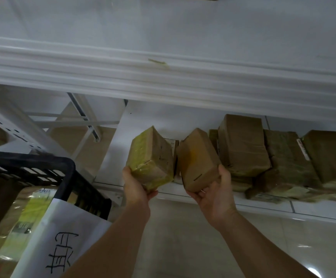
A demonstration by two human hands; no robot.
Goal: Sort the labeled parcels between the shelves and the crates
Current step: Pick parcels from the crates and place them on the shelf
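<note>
A: Hands first, at lower centre. Our left hand [136, 184] curls under the yellow-taped parcel [152, 157]; our right hand [213, 189] cups the plain brown parcel [198, 160] from beneath.

B: Both parcels tilt with long axes running up and away from our palms, nearly touching at their inner edges.

A: The black crate [42, 167] with its paper label [62, 237] sits at lower left, nearer the left hand.

B: Further off at right, the low shelf [263, 205] holds a row of parcels [263, 151], just beyond the right hand.

glossy beige floor tiles [183, 247], white wall [183, 27]
</note>
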